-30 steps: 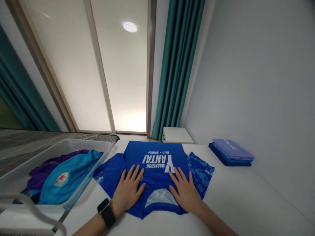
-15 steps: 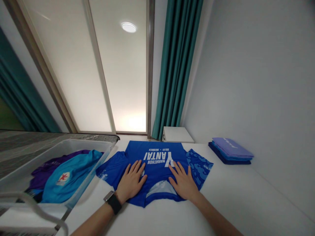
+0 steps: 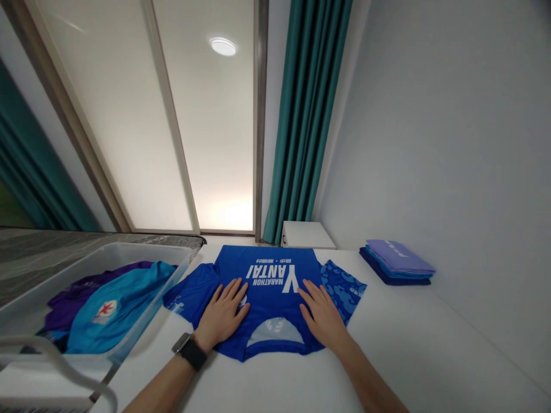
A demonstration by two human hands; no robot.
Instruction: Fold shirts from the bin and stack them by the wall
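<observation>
While my left hand (image 3: 222,315) and right hand (image 3: 323,319) lie flat with fingers spread, gripping nothing, they press the smooth blue shirt (image 3: 267,287) against the white surface (image 3: 413,344).

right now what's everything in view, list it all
blue shirt: one, royal blue with white lettering, flat mid-table
table: one, white, under the shirt
tub: one, clear, left of the shirt
clothes in tub: at least two, light blue over purple
folded stack: one, purple and blue, far right by the wall
cabinet: one, white, beyond the table
curtains: two, teal, either side of the frosted doors
watch: one, black, left wrist
left hand: open, flat on the shirt, left side
right hand: open, flat on the shirt, right side
</observation>
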